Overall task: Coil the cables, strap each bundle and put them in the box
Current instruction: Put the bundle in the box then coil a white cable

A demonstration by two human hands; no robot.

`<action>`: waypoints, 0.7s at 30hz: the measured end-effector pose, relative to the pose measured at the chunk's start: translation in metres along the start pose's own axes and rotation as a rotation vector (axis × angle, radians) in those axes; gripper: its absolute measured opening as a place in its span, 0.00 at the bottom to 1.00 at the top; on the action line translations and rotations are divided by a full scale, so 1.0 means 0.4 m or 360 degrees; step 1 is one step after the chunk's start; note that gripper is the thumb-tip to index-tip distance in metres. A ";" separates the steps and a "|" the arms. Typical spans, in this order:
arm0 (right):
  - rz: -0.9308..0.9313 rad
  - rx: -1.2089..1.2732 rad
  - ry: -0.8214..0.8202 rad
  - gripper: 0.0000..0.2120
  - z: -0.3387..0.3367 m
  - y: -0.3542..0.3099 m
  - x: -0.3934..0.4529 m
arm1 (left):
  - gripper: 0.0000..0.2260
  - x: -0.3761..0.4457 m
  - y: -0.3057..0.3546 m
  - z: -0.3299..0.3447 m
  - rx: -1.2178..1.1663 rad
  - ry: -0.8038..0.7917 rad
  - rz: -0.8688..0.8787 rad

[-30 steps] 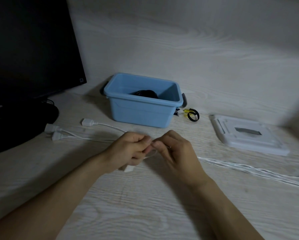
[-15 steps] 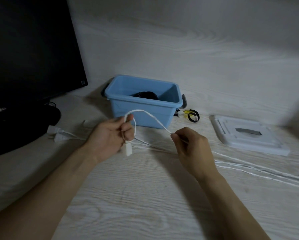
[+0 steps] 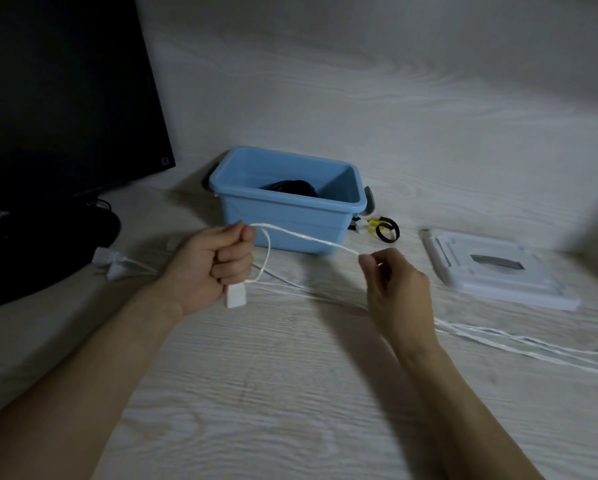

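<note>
Left hand (image 3: 217,265), fist raised above the table (image 3: 290,393), grips a looped thin white cable (image 3: 304,237); right hand (image 3: 394,282) pinches the same cable, drawn taut between them.

Left hand (image 3: 214,263) gripping looped white cable (image 3: 304,238), right hand (image 3: 396,284) pinching it, blue box (image 3: 283,216) behind

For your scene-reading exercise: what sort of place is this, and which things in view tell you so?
Probably a home or office desk: a dark monitor stands on a pale wood-grain desktop, with white cables and a blue storage box.
</note>
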State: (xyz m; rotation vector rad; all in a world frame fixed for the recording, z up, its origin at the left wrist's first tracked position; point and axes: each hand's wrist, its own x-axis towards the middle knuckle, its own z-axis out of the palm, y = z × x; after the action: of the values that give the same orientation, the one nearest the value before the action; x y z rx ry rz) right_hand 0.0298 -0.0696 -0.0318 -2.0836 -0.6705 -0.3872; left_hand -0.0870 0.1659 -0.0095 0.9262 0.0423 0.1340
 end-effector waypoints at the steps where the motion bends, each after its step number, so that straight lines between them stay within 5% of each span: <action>1: 0.0042 0.0024 0.0059 0.09 -0.006 0.001 0.005 | 0.08 -0.001 -0.002 -0.003 0.0116 0.0004 0.0009; 8: 0.0312 -0.0126 0.0163 0.21 -0.016 0.055 0.025 | 0.17 -0.012 -0.046 0.028 0.1229 0.0108 -0.0086; 12: 0.0314 -0.0059 0.0082 0.22 -0.003 0.052 0.022 | 0.21 -0.004 -0.041 0.032 0.1753 0.0545 0.0137; 17: 0.0271 -0.0026 0.0050 0.20 -0.010 0.034 0.020 | 0.19 0.003 -0.003 0.009 0.0299 0.0302 -0.0165; 21: 0.0195 0.0033 -0.0104 0.13 -0.006 0.023 0.014 | 0.16 0.003 0.018 -0.010 -0.0148 0.0303 0.0012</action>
State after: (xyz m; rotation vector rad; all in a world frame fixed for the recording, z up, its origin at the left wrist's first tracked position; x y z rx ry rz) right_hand 0.0398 -0.0742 -0.0337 -2.1128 -0.5789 -0.2427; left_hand -0.0869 0.1734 -0.0061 0.8184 0.2070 0.2293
